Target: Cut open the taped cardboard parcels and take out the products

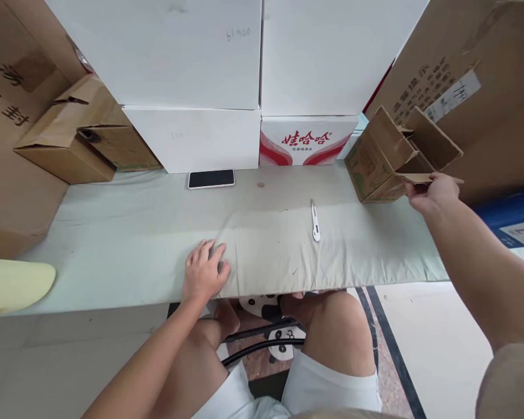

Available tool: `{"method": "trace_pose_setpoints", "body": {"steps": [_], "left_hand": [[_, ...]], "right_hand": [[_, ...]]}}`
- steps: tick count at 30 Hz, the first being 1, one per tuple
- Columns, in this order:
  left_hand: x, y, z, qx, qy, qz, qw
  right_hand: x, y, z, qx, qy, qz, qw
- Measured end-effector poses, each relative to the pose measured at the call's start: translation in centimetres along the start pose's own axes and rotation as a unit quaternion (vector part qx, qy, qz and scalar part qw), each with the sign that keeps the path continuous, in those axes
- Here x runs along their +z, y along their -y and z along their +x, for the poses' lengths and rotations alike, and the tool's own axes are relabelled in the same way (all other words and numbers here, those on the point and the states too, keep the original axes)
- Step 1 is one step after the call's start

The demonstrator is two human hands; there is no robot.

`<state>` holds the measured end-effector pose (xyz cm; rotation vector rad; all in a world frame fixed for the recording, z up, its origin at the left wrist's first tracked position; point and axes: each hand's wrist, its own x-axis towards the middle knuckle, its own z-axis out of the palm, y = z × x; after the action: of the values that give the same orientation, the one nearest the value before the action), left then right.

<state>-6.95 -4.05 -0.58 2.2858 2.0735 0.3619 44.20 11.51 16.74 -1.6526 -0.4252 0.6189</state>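
Observation:
My left hand [204,270] lies on the pale green cloth [126,233] near the front edge, fingers apart and nothing in them. At the right, my right hand [434,192] grips the front flap of an open cardboard box [373,163], with the thumb below the flap. The box's other flaps stand up, and its inside is mostly hidden. A white utility knife [315,221] lies on the cloth between my hands. Farther back and left is a phone [212,179] with a dark screen, and a small brown piece [261,184] lies to its right.
White boxes [192,139] are stacked along the back, one with red print [305,142]. Brown cartons [65,134] stand at the left, with a pale yellow object [15,285] at the edge. A blue package [513,215] sits at the far right.

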Motion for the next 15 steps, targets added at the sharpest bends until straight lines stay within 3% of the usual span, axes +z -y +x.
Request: {"method": "trace_pose_setpoints", "body": {"steps": [5, 9, 12, 15], "left_hand": [[0.5, 0.5, 0.0, -0.008, -0.005, -0.004, 1.0], [0.6, 0.8, -0.1, -0.006, 0.005, 0.001, 1.0], [0.6, 0.8, -0.1, -0.004, 0.009, 0.004, 1.0], [0.5, 0.6, -0.1, -0.012, 0.007, -0.001, 1.0]], "right_hand": [[4.4, 1.1, 1.8, 0.031, 0.037, -0.006, 0.999], [8.5, 1.5, 3.4, 0.044, 0.152, -0.088, 0.983], [11.7, -0.3, 3.1, 0.041, 0.225, -0.158, 0.961], [13.0, -4.6, -0.7, -0.008, 0.262, -0.19, 0.946]]}}
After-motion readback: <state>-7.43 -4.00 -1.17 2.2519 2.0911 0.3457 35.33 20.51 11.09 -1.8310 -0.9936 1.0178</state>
